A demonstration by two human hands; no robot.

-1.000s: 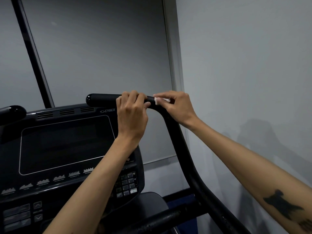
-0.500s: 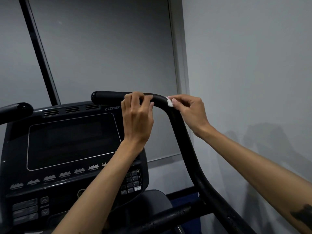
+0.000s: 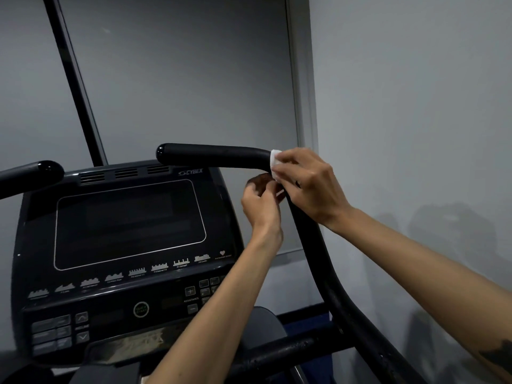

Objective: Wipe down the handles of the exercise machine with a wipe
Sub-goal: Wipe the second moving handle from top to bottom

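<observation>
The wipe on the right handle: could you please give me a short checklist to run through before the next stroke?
1. Wipe against the right handle at its bend: ok.
2. Right hand grips the wipe round the handle: ok.
3. Left hand off the bar's straight top section: ok.
4. Left hand holding the wipe's lower edge: cannot tell.
5. Left handle wiped: cannot tell.

The handle (image 3: 210, 156) looks like smooth matt black rubber with a glossy end cap; the wipe (image 3: 275, 162) is thin white paper or cloth; the console (image 3: 124, 225) is glossy dark plastic.
</observation>
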